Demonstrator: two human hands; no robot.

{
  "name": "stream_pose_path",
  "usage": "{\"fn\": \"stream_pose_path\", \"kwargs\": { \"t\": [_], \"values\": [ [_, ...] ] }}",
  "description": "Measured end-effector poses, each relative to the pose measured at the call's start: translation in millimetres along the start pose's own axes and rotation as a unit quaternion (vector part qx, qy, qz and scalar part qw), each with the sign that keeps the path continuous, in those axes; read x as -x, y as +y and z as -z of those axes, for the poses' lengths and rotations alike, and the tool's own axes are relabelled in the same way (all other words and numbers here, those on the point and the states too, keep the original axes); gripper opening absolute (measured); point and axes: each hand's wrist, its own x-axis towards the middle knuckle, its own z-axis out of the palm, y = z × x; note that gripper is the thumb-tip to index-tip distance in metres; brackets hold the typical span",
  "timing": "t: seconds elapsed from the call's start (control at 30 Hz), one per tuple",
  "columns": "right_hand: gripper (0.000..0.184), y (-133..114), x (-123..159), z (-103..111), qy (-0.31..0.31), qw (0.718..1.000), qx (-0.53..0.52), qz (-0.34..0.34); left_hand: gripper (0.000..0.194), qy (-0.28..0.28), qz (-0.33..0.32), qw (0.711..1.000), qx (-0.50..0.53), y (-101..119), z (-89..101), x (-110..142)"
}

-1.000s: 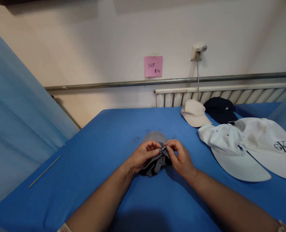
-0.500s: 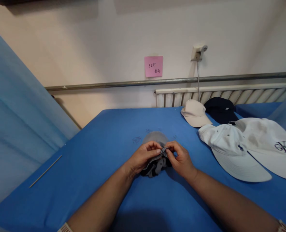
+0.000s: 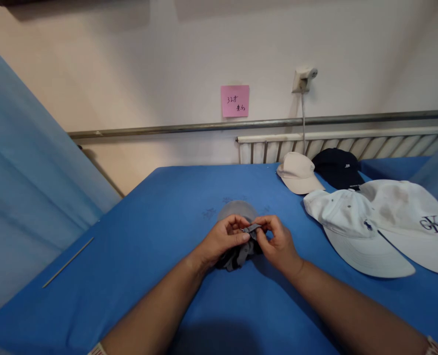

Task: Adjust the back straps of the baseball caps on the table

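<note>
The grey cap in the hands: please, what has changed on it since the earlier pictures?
The folded grey fabric strip between the fingertips now lies more level, and the left hand's thumb has slipped slightly down and rightward. Nothing was let go: this hand and the right hand hold the grey cap. The beige cap and thin stick stayed.

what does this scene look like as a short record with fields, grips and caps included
left grip: pinching grey strap
right grip: pinching the same strap
grey cap: on blue cloth, partly hidden by both grips
right side: beige cap, dark cap, white cap, white lettered cap
left side: thin stick
behind: pink note, socket
</note>
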Motion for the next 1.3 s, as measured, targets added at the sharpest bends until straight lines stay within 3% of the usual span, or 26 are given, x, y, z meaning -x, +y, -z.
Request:
{"fn": "stream_pose_path", "kwargs": {
  "t": [0.2,0.4,0.57,0.7,0.83,0.97,1.3],
  "values": [
    [0.017,2,0,-1,0.003,0.999,-0.028,0.019,0.026,0.079,-0.066,0.98,-0.168,-2,-7.5,2],
    [0.013,1,0,-1,-0.003,0.999,-0.047,0.014,0.026,0.118,-0.098,0.964,-0.219,-3,-7.6,1],
    [0.011,-2,-1,2,0.001,0.998,-0.055,0.008,0.027,0.113,-0.127,0.952,-0.255,-1,-6.6,2],
    [0.009,-1,-4,4,0.011,0.996,-0.092,-0.015,0.024,0.117,-0.171,0.92,-0.334,2,-4.3,2],
    [0.016,0,-6,5,-0.039,0.99,-0.13,-0.042,0.025,0.092,-0.21,0.895,-0.382,6,-4.2,3],
    [0.02,-1,-5,5,-0.092,0.988,-0.119,-0.038,0.026,0.077,-0.218,0.895,-0.383,7,-5.4,4],
    [0.011,3,-4,2,-0.098,0.976,-0.176,-0.079,0.025,0.077,-0.199,0.905,-0.369,9,-4.1,4]
  ]
}}
